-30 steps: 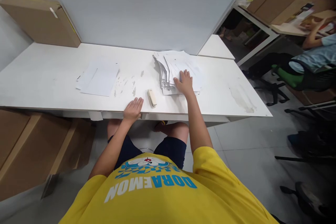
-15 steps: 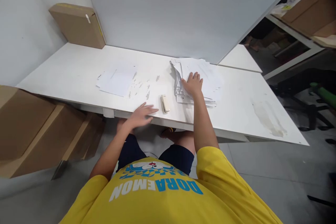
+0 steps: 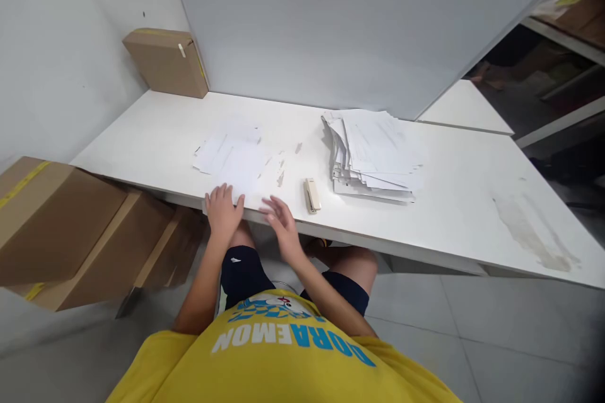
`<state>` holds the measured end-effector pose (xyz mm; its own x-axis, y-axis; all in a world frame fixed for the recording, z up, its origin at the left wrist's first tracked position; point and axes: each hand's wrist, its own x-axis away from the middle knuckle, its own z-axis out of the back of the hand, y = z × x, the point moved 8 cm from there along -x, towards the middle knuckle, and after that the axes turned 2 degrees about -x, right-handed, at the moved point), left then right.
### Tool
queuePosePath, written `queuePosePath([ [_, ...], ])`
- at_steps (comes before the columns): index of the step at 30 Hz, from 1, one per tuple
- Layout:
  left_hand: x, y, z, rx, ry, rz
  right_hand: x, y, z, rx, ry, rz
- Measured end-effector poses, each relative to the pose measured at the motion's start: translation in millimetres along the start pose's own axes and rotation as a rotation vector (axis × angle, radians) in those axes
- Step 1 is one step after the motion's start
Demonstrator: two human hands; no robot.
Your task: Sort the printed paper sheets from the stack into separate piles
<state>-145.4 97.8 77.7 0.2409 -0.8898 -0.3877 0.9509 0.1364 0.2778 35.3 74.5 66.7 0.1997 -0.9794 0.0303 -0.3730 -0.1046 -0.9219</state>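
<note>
My left hand [image 3: 224, 211] rests at the table's front edge, palm down, its fingers stretched out at the near edge of a white sheet of paper [image 3: 239, 171]. That sheet overlaps a small, thin stack of papers [image 3: 220, 146]. My right hand [image 3: 282, 220] hovers at the same edge, just right of the sheet, fingers apart and slightly bent, holding nothing I can see. A cream stapler [image 3: 312, 196] lies to the right of that hand. Farther right stands a thick, uneven pile of papers [image 3: 378, 148], with neither hand on it.
A cardboard box [image 3: 165, 63] stands in the back left corner of the white table [image 3: 454, 201]. Several larger cardboard boxes [image 3: 94, 227] are stacked beside the table's left end. A grey panel [image 3: 312, 25] rises behind. Stains mark the tabletop at the right.
My right hand has left the thick pile and come to the front edge, left of the stapler. A sheet now lies nearer me over the small stack. My left hand has shifted left.
</note>
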Motion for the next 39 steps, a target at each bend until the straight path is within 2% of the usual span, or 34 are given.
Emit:
queuePosePath([
  [3,20.2,7.3,17.8,0.038,-0.005,-0.072,24.5,70.0,-6.7,-0.326,0.142,-0.312],
  [5,7.7,2.3,20.3,0.059,-0.032,-0.135,28.5,91.9,-8.2,-0.398,0.158,-0.424],
  [7,-21.1,-9.9,13.5,0.042,-0.069,-0.169,21.4,92.8,-10.8,-0.435,0.123,-0.438],
  [9,-52.0,-27.5,-2.9,0.006,-0.152,-0.121,9.5,84.3,-13.4,-0.456,0.099,-0.415],
  [12,-68.5,-35.0,-24.3,-0.031,-0.271,-0.140,-4.2,74.9,-17.1,-0.459,0.106,-0.409],
  [15,-45.3,-23.6,-20.3,-0.026,-0.239,-0.216,-7.8,74.0,-17.9,-0.456,0.145,-0.395],
  [20,12.2,-9.0,8.4,0.078,-0.143,-0.224,-1.0,80.7,-4.9,-0.438,0.280,-0.412],
  [24,32.4,-7.9,24.5,0.240,-0.112,-0.200,4.7,78.4,8.7,-0.364,0.306,-0.416],
  [26,34.2,-16.9,29.1,0.307,-0.067,-0.108,8.9,76.7,16.1,-0.322,0.318,-0.413],
  [29,36.2,-48.9,27.8,0.441,-0.007,0.250,14.5,71.8,24.9,-0.259,0.298,-0.384],
  [30,39.3,-58.7,21.2,0.555,-0.049,0.386,16.3,70.0,27.3,-0.235,0.284,-0.377],
  [32,47.6,-63.8,2.1,0.882,-0.234,0.577,19.6,66.8,31.0,-0.187,0.240,-0.378],
  [34,55.3,-54.3,-8.7,1.151,-0.434,0.632,23.4,64.6,34.7,-0.150,0.204,-0.401],
  [36,62.7,-48.2,-9.9,1.195,-0.564,0.631,27.1,62.3,39.7,-0.127,0.200,-0.420],
  [39,73.6,-42.4,-11.1,1.125,-0.715,0.603,31.2,59.4,44.5,-0.111,0.169,-0.456],
])
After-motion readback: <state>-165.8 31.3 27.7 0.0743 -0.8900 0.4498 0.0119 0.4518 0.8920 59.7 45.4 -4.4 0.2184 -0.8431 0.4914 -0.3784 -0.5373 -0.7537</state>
